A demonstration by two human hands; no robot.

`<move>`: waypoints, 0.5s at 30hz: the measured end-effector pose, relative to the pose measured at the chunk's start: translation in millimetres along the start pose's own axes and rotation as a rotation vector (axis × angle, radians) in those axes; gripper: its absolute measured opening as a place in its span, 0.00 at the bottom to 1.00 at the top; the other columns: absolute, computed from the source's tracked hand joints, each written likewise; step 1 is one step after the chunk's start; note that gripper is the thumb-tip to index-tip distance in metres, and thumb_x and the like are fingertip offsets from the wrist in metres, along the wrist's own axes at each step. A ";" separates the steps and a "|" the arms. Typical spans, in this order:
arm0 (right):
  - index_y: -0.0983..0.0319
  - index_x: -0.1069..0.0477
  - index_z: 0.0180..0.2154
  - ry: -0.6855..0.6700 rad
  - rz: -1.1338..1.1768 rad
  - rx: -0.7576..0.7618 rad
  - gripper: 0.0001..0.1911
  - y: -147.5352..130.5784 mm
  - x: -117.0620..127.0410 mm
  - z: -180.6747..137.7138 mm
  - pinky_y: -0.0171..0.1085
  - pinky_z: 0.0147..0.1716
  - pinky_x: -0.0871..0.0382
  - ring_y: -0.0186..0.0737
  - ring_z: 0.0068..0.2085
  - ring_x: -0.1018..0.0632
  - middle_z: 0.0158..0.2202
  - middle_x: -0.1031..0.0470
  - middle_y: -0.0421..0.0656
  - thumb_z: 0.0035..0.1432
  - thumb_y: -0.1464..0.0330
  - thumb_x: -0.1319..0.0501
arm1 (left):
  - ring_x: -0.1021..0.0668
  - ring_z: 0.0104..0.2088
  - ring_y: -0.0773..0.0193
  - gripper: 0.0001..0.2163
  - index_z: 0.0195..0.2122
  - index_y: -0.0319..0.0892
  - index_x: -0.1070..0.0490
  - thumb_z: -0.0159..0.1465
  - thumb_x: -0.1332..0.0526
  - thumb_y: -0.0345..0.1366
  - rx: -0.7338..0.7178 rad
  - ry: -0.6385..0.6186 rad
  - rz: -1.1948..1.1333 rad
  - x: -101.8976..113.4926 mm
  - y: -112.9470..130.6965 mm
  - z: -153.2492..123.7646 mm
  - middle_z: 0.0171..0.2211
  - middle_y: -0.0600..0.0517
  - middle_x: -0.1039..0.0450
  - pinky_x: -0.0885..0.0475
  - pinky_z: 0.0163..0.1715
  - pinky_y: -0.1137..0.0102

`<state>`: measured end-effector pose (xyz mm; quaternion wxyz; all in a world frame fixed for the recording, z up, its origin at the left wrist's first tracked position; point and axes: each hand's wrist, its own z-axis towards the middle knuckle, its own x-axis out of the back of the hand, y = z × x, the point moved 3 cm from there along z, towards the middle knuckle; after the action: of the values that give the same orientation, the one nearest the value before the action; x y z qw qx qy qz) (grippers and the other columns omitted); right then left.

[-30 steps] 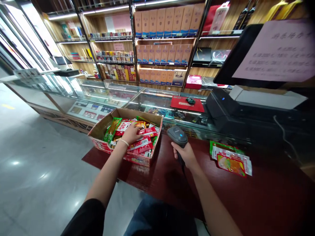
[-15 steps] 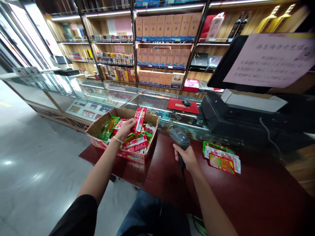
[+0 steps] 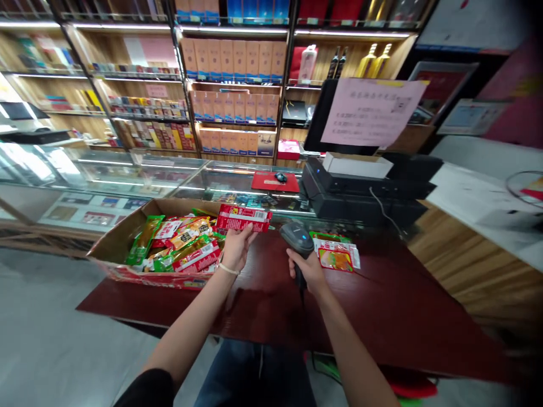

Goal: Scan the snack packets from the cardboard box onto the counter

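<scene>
My left hand (image 3: 237,247) is closed on a red snack packet (image 3: 244,217), held up beside the right end of the cardboard box, its barcode side showing. In my right hand (image 3: 309,268) is a dark grey barcode scanner (image 3: 297,239), gripped by the handle, its head pointing toward the packet but apart from it. The open cardboard box (image 3: 113,244) holds many red, green and orange snack packets (image 3: 197,257). Right of the scanner, several packets (image 3: 336,259) lie overlapped on the dark red table (image 3: 373,316).
Behind the table runs a glass display counter (image 3: 199,180) with a red mat (image 3: 265,181) and a mouse (image 3: 280,177) on it. A monitor with a pink paper sign (image 3: 369,113) stands over a black cash drawer unit (image 3: 335,195). Stocked shelves (image 3: 237,85) line the wall.
My left hand has lifted the red packet out of the box and brought it right, near the scanner. The view has turned right. My right hand still grips the scanner.
</scene>
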<state>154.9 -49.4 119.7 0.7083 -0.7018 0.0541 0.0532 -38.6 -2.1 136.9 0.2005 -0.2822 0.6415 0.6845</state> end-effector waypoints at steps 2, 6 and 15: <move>0.59 0.37 0.28 0.001 -0.015 0.003 0.21 -3.1 8.4 -6.9 0.30 0.13 0.41 0.31 0.13 0.33 0.15 0.33 0.33 0.47 0.53 0.30 | 0.19 0.43 0.61 0.13 0.39 0.40 0.29 0.54 0.30 0.33 0.009 0.000 -0.004 -5.0 -15.6 -1.0 0.38 0.49 0.21 0.28 0.54 0.58; 0.58 0.37 0.28 -0.040 -0.053 -0.005 0.19 -4.1 17.2 -21.5 0.30 0.13 0.41 0.31 0.14 0.33 0.17 0.32 0.33 0.49 0.55 0.31 | 0.20 0.45 0.62 0.14 0.42 0.41 0.30 0.55 0.31 0.33 0.051 0.025 -0.010 -2.6 -40.0 0.1 0.40 0.49 0.21 0.29 0.54 0.60; 0.59 0.35 0.27 -0.099 -0.120 -0.034 0.15 15.3 23.0 -28.1 0.31 0.13 0.42 0.31 0.14 0.33 0.16 0.33 0.34 0.53 0.58 0.33 | 0.20 0.44 0.61 0.15 0.41 0.41 0.31 0.54 0.30 0.33 0.083 0.078 0.041 11.4 -59.1 1.1 0.39 0.48 0.22 0.26 0.51 0.62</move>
<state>175.3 -77.3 100.9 0.6999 -0.7123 -0.0243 0.0463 -9.8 3.7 84.4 0.1727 -0.2869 0.6823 0.6499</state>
